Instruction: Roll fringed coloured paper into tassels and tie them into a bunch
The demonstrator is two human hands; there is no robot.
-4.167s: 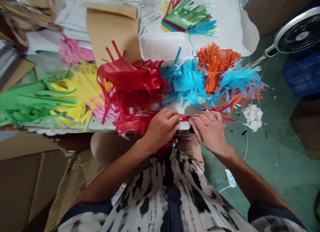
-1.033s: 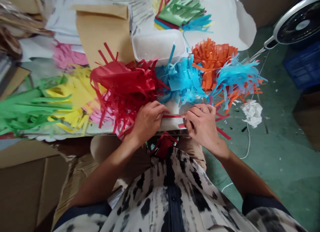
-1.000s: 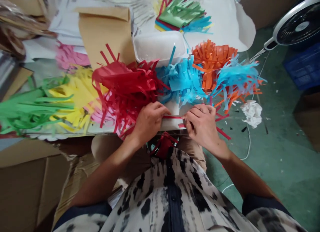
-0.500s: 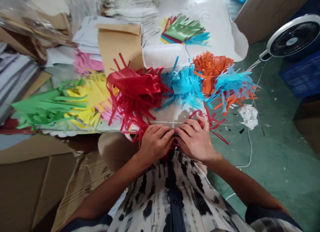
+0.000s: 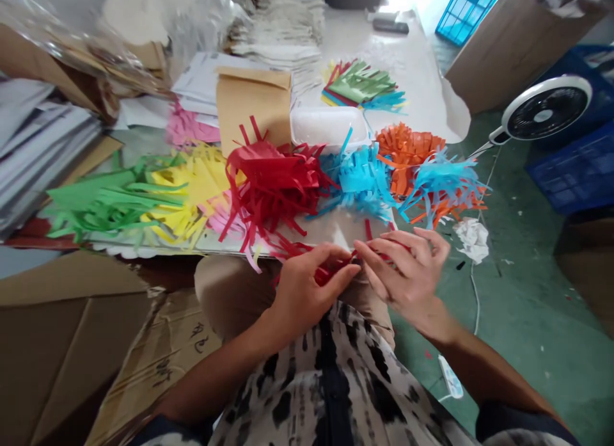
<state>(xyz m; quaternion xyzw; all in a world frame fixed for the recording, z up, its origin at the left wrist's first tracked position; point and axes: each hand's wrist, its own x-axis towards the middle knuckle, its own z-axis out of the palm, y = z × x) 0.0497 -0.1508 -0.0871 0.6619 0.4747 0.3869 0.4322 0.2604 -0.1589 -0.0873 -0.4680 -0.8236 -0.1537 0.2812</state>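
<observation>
My left hand (image 5: pixel 309 289) is closed at the table's front edge, thumb and fingers pinching a fringed red paper tassel (image 5: pixel 324 275). My right hand (image 5: pixel 407 273) meets it at the fingertips, thumb and index finger pinching the tassel's other side while the remaining fingers fan out. Red strips stick out behind both hands. Just beyond lies a heap of red fringed paper (image 5: pixel 275 177), with light blue fringed paper (image 5: pixel 362 177) to its right and yellow fringed paper (image 5: pixel 192 183) to its left. The exact pinch point is partly hidden by my fingers.
Green fringed paper (image 5: pixel 105 203) lies far left, orange (image 5: pixel 407 148) on the right. Behind stand a white plastic tray (image 5: pixel 330 126) and a brown paper bag (image 5: pixel 254 107). A small fan (image 5: pixel 547 110) is beyond the table's right edge; a white cable (image 5: pixel 474 299) crosses the floor.
My right hand has shifted right and turned, its fingers now spread. The left has turned with its thumb raised, showing the red paper in its pinch. The view has tilted up slightly.
</observation>
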